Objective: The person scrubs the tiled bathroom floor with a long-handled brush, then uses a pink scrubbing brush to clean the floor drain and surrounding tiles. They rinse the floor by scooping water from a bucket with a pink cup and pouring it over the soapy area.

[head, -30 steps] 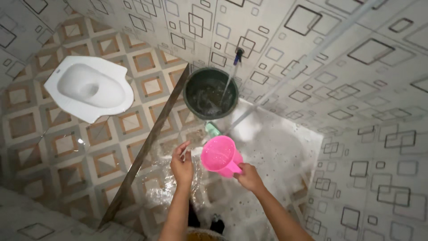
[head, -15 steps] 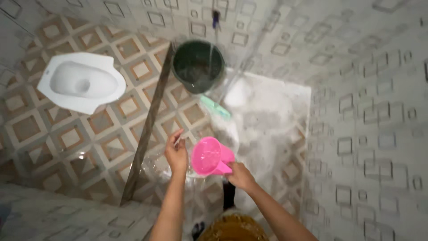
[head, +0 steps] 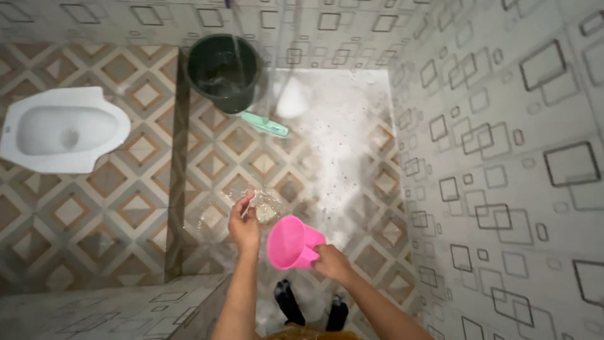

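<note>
pink jug [head: 290, 242] gripped by its handle in right hand [head: 331, 262], mouth tipped leftward, lower and nearer the feet than a second ago. left hand [head: 244, 225] pinching a thin pale stick, fingers together. dark bucket [head: 223, 70] now far ahead under running water. wet floor [head: 264, 164] open ahead; tiled wall [head: 491, 157] close right, raised step left.
</note>
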